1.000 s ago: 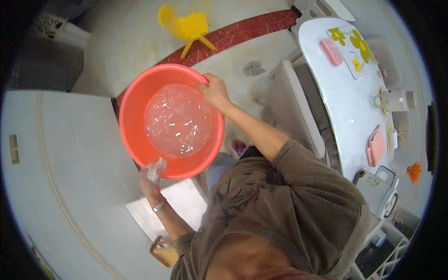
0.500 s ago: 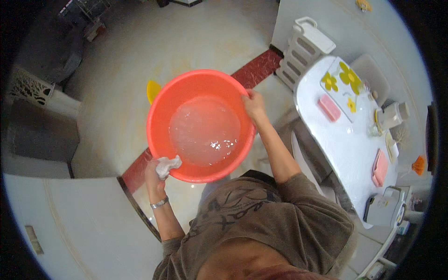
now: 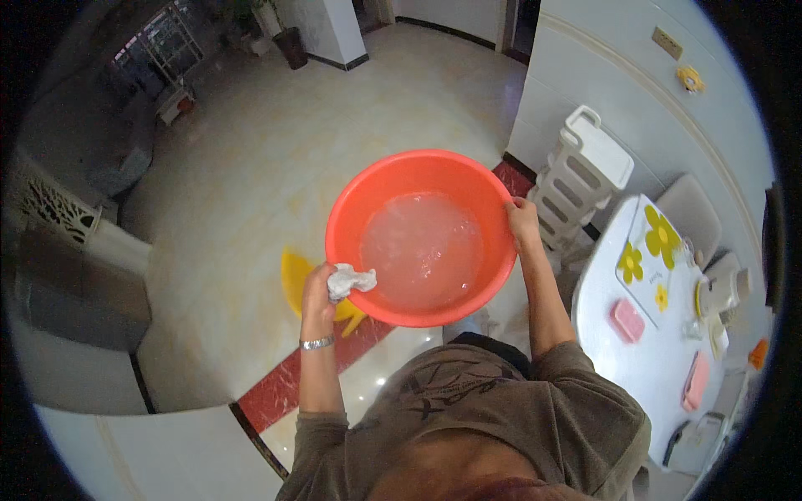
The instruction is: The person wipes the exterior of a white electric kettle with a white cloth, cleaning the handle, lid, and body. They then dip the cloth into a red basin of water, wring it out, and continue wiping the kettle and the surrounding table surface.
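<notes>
Between both hands I carry a round orange-red plastic basin, with cloudy water in its bottom. My left hand grips the near left rim and also holds a crumpled white cloth, which lies over that rim. My right hand is closed on the right rim, its fingers partly hidden by the basin wall. Below and left of the basin, a yellow plastic object shows on the floor, partly covered by the basin and my left hand.
To the right stands a white table with a flowered mat, pink items and jars. Beyond it, a pale slatted rack leans near the wall. A dark red floor strip crosses under me. A potted plant stands far off.
The basin and both hands have shifted right in the picture as the view turned. More of the yellow object and the far room shows. Both hands keep their grip.
</notes>
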Tool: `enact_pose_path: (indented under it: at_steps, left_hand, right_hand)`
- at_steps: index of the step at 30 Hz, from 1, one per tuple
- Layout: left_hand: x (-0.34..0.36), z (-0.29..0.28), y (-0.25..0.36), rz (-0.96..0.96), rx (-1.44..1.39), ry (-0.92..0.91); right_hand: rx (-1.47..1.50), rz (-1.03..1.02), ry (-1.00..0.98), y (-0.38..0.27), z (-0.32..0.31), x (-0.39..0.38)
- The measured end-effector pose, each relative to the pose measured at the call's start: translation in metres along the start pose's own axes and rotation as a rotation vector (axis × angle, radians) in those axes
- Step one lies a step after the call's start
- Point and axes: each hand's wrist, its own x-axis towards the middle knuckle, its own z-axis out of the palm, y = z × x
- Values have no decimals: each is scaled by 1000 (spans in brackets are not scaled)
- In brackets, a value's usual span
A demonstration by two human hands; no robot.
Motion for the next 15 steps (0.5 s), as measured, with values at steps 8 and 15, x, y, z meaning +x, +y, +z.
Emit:
enact_pose_path:
  at_steps: [8,15]
  left_hand:
    - [189,77,54,5,-28,56]
    - [349,164,141,-22,63,17]
  right_hand:
    - [-223,-127,114,-12,34,193]
    - [-168,-60,174,-72,63,347]
